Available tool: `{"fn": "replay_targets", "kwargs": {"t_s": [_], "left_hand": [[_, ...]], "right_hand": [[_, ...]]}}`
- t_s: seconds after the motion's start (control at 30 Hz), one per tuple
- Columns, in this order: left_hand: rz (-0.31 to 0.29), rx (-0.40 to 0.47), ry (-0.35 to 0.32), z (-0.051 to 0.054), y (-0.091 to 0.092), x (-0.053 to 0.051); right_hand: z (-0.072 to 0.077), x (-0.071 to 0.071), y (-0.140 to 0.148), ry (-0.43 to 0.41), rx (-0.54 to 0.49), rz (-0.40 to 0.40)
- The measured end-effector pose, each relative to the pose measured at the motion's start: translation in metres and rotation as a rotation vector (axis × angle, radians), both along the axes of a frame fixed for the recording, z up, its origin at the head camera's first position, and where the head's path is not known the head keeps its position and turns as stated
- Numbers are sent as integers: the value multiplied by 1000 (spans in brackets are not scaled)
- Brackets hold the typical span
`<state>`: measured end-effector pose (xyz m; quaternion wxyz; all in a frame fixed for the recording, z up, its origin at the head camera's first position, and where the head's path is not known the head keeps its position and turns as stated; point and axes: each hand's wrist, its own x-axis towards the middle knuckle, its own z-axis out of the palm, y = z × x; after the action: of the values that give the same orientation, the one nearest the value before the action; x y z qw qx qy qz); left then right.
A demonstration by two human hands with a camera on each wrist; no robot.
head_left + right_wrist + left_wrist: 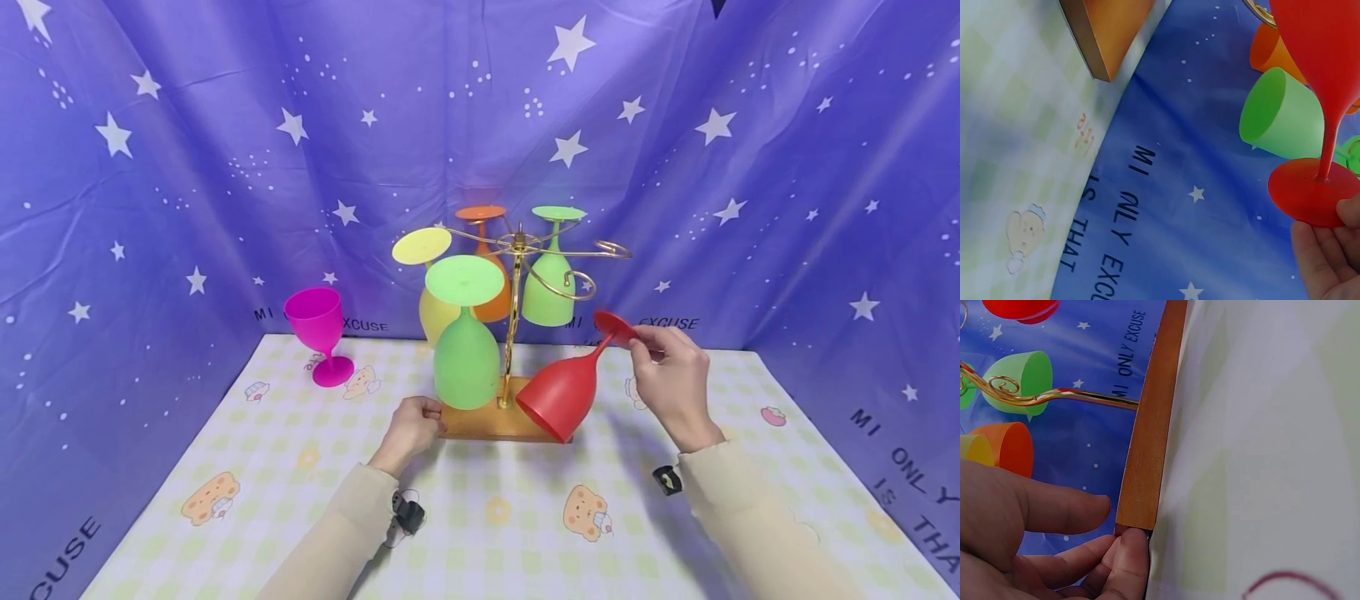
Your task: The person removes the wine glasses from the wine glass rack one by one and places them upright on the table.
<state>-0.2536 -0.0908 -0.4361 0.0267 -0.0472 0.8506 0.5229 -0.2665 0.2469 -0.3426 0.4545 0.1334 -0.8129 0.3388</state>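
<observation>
A red goblet [564, 392] tilts bowl-down in front of the rack's right side; my right hand [675, 383] pinches the edge of its foot [1310, 190] between thumb and fingers. My left hand [411, 433] is at the left end of the wooden base [480, 423], its fingertips [1130, 550] touching the corner and the thumb beside it. From the rack's gold post [514, 325] hang upside-down goblets: a green one [467, 367] in front, a yellow one [435, 310] at left, an orange one [491, 292] and a light green one [550, 292] behind. Two wire loops [581, 287] at right hold nothing.
An upright magenta goblet [315, 321] stands on the table's left side. The checked tablecloth [495, 550] covers the table, and a blue star-patterned cloth [450, 108] hangs behind and at both sides.
</observation>
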Motion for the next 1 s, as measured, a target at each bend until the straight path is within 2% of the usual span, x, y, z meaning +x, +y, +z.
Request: {"fn": "replay_targets", "kwargs": {"t_s": [0.27, 0.4, 0.57, 0.77, 1.0], "left_hand": [[-22, -89, 44, 5, 2, 3], [-45, -133, 99, 10, 3, 5], [-83, -214, 203, 15, 12, 13], [-139, -234, 299, 22, 28, 29], [-210, -280, 491, 28, 40, 44]], "right_hand": [[-10, 3, -3, -67, -51, -7], [-15, 5, -5, -104, -72, -21], [-21, 5, -5, -132, -77, -42], [-27, 5, -5, -139, -89, -40], [-30, 5, -6, -173, -113, -50]]}}
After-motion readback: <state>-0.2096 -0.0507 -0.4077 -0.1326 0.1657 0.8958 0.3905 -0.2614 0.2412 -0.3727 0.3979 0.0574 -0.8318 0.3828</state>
